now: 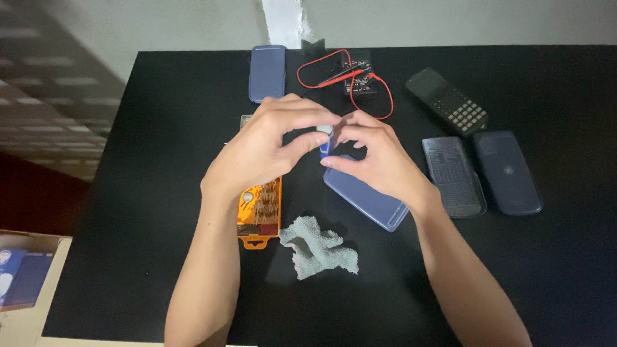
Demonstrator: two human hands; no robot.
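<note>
Over the middle of the black table (pixel 160 160), my left hand (pixel 270 148) and my right hand (pixel 376 154) meet. Their fingertips pinch a small blue-and-white object (pixel 325 136) between them; I cannot tell what it is. Below my right hand lies a blue calculator shell (pixel 369 199), partly hidden by the hand. An orange case of screwdriver bits (pixel 259 215) lies under my left wrist. A crumpled grey cloth (pixel 317 247) sits just in front of both.
At the back lie a blue cover (pixel 267 72) and a dark device with red and black leads (pixel 347 77). On the right are a black calculator (pixel 447 101), a dark back shell (pixel 453 175) and a dark blue cover (pixel 508 172). A cardboard box (pixel 26 273) stands at the lower left.
</note>
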